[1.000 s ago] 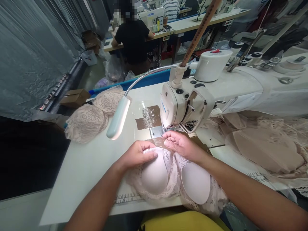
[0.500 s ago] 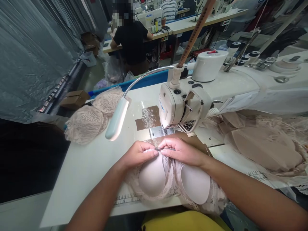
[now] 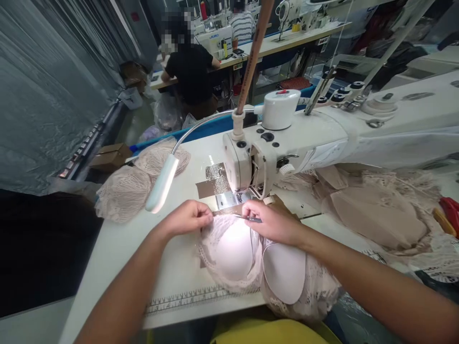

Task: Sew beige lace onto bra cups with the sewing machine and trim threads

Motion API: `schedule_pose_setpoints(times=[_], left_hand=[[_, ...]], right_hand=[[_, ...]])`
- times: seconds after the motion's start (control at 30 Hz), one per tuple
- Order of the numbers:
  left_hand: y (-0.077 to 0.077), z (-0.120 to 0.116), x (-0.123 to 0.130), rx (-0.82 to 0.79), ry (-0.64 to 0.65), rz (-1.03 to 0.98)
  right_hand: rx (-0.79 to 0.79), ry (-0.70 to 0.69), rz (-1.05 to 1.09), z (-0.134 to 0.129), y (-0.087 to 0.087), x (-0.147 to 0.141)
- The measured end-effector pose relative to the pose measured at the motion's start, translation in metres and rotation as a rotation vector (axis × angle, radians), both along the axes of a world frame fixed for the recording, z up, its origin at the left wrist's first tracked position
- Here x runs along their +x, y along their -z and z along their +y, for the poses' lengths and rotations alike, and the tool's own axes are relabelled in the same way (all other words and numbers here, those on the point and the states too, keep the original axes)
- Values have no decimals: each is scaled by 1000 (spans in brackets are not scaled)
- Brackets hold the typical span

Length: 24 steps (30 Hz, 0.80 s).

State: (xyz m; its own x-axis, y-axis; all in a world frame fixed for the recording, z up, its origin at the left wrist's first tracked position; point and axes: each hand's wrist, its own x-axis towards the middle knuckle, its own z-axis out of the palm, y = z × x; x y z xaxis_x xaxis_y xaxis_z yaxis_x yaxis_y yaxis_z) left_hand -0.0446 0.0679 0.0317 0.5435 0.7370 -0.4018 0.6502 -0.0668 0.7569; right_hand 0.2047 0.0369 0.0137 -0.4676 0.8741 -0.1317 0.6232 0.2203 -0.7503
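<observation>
A pale lace bra lies at the table's front edge, cups facing up, its right part hanging over the edge. My left hand is closed in a pinch on the lace at the bra's upper left. My right hand is closed round a thin dark metal tool, whose tip points left along the bra's top edge. Just beyond my hands stands the white sewing machine, its needle area above a metal plate.
A lamp on a bent neck hangs left of the machine. Lace cups lie at the back left, beige fabric pieces at the right. A person in black sits at a table beyond.
My left hand has moved left, away from my right hand, and now pinches the lace further left. The camera view has shifted, so the machine appears further left.
</observation>
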Motion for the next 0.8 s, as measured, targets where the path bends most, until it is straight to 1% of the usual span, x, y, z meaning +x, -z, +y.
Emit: schedule_pose_setpoints(times=[0.07, 0.13, 0.17, 0.23, 0.3, 0.37, 0.43, 0.5, 0.63, 0.7, 0.8], left_hand=[[-5, 9, 3, 217, -34, 131], [-6, 9, 12, 458, -89, 221], [-6, 5, 18, 552, -115, 246], [-2, -13, 31, 667, -142, 280], [4, -36, 44, 713, -107, 303], [10, -55, 55, 726, -5, 321], [16, -63, 61, 728, 96, 352], [19, -57, 61, 734, 178, 364], [17, -31, 50, 753, 289, 327], [14, -22, 46, 754, 298, 305], [12, -20, 48, 745, 259, 248]], right_hand=[[93, -44, -109, 2, 0, 8], [209, -92, -186, 3, 3, 14], [253, -107, -207, 3, 6, 15], [304, -93, -208, 2, 11, 18], [331, -64, -161, 2, 15, 19], [369, -58, -121, 2, 17, 20], [413, -78, -129, 2, 19, 21], [438, -108, -175, 2, 21, 21], [459, -160, -254, 3, 24, 21], [450, -161, -272, 4, 23, 20], [440, -136, -294, 4, 21, 18]])
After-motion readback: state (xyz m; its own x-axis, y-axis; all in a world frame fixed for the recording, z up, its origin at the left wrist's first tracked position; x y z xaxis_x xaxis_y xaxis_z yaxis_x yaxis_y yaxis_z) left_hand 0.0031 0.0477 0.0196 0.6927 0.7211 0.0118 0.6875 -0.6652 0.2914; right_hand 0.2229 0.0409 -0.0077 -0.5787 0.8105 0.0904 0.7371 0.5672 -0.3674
